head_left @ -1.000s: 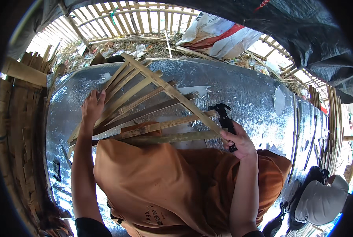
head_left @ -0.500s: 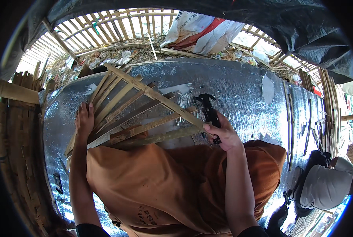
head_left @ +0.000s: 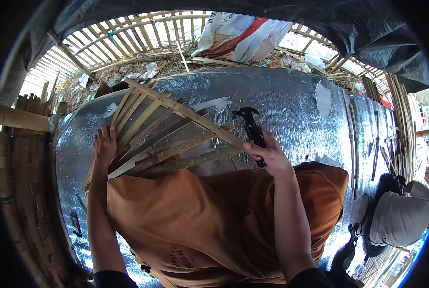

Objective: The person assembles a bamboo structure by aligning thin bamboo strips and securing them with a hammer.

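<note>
The right hand (head_left: 268,154) is clenched around the handle of a black claw hammer (head_left: 251,128), head pointing up and away, forearm running straight up from the lower edge. The left hand (head_left: 105,146) lies flat, fingers spread open, pressing on the left end of a fan of bamboo slats (head_left: 166,134), holding nothing. The slats rest on a silver foil-covered surface (head_left: 291,101), above the orange cloth (head_left: 185,221) over the person's lap.

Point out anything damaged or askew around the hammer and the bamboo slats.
The silver foil sheet has a torn, peeling flap at its upper right. The bamboo slats fan out unevenly rather than parallel. The black hammer looks intact.
</note>
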Available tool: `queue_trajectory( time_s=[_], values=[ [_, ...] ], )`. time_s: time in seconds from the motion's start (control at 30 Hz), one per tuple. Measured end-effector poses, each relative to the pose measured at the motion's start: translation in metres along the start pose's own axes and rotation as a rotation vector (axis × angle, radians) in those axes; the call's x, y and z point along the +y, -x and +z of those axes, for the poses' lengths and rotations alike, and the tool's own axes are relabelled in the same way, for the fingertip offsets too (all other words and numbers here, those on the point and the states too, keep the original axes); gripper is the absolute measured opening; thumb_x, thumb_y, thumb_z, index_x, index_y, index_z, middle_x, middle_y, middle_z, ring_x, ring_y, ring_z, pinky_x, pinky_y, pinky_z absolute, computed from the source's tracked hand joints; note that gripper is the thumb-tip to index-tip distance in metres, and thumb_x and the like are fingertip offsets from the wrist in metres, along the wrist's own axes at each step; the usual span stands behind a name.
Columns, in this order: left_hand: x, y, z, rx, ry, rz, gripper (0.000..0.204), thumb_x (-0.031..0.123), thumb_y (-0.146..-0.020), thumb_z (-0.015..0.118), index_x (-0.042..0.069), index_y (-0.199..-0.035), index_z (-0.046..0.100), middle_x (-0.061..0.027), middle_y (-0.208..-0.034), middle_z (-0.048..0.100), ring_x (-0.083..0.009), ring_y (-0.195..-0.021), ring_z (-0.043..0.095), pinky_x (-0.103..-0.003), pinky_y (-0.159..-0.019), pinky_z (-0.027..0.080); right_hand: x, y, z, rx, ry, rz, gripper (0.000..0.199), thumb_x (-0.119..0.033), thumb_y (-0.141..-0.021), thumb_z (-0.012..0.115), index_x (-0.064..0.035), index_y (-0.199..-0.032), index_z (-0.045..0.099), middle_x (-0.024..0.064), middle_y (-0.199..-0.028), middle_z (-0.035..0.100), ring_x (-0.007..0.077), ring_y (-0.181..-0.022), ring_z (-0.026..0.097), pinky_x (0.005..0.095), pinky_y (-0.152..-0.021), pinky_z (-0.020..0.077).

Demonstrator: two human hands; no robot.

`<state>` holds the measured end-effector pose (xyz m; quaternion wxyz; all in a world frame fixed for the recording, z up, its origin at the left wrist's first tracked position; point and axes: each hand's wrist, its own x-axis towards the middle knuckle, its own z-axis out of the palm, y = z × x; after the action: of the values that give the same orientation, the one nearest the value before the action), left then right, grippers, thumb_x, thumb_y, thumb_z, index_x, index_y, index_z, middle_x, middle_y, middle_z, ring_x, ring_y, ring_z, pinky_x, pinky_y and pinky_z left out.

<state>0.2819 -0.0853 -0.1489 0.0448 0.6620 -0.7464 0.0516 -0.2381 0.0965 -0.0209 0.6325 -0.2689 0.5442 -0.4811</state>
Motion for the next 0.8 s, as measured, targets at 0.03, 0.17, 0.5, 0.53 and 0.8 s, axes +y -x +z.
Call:
queue_trajectory(
  time_s=[0.03, 0.17, 0.5, 0.53, 0.8],
  values=[
    [0.003, 0.000, -0.005, 0.001, 0.000, 0.005, 0.054, 0.043, -0.102, 0.039, 0.000, -0.134, 0.044, -0.0268, -0.122, 0.055, -0.0460, -0.109, 0.055, -0.053, -0.091, 0.047, 0.000, 0.000, 0.000, 0.004, -0.002, -0.002, 0.067, -0.016, -0.074, 0.084, 0.0064, -0.126, 0.047, 0.0017, -0.073, 0.056, 0.0079, -0.057, 0.048, 0.0252, -0.051, 0.0391],
    [0.023, 0.000, -0.021, -0.033, 0.078, -0.067, 0.052, 0.044, -0.101, 0.040, 0.001, -0.131, 0.045, -0.0264, -0.118, 0.056, -0.0453, -0.108, 0.056, -0.054, -0.089, 0.047, 0.000, 0.000, -0.003, -0.004, 0.003, 0.003, 0.068, -0.018, -0.074, 0.084, 0.0067, -0.125, 0.047, 0.0016, -0.074, 0.056, 0.0079, -0.057, 0.047, 0.0254, -0.051, 0.0395],
    [0.019, 0.000, -0.023, -0.012, 0.069, -0.101, 0.048, 0.044, -0.102, 0.038, 0.004, -0.127, 0.046, -0.0250, -0.118, 0.056, -0.0460, -0.107, 0.056, -0.056, -0.088, 0.046, 0.001, -0.002, -0.001, -0.016, -0.007, -0.005, 0.068, -0.020, -0.074, 0.085, 0.0054, -0.124, 0.048, 0.0008, -0.075, 0.056, 0.0079, -0.058, 0.048, 0.0251, -0.051, 0.0407],
    [0.016, -0.001, -0.022, -0.012, 0.066, -0.102, 0.048, 0.044, -0.102, 0.038, 0.004, -0.127, 0.046, -0.0250, -0.118, 0.056, -0.0460, -0.107, 0.056, -0.056, -0.088, 0.046, 0.002, -0.002, -0.001, -0.018, -0.010, -0.005, 0.068, -0.020, -0.074, 0.085, 0.0054, -0.124, 0.048, 0.0008, -0.075, 0.056, 0.0079, -0.058, 0.048, 0.0251, -0.051, 0.0407],
    [0.022, -0.002, -0.023, -0.039, 0.090, -0.089, 0.051, 0.045, -0.101, 0.038, 0.002, -0.128, 0.046, -0.0242, -0.120, 0.056, -0.0456, -0.108, 0.056, -0.056, -0.089, 0.046, 0.002, -0.001, -0.004, -0.008, -0.020, 0.013, 0.067, -0.018, -0.075, 0.084, 0.0058, -0.126, 0.048, 0.0021, -0.077, 0.057, 0.0083, -0.058, 0.049, 0.0253, -0.051, 0.0409]
  ],
)
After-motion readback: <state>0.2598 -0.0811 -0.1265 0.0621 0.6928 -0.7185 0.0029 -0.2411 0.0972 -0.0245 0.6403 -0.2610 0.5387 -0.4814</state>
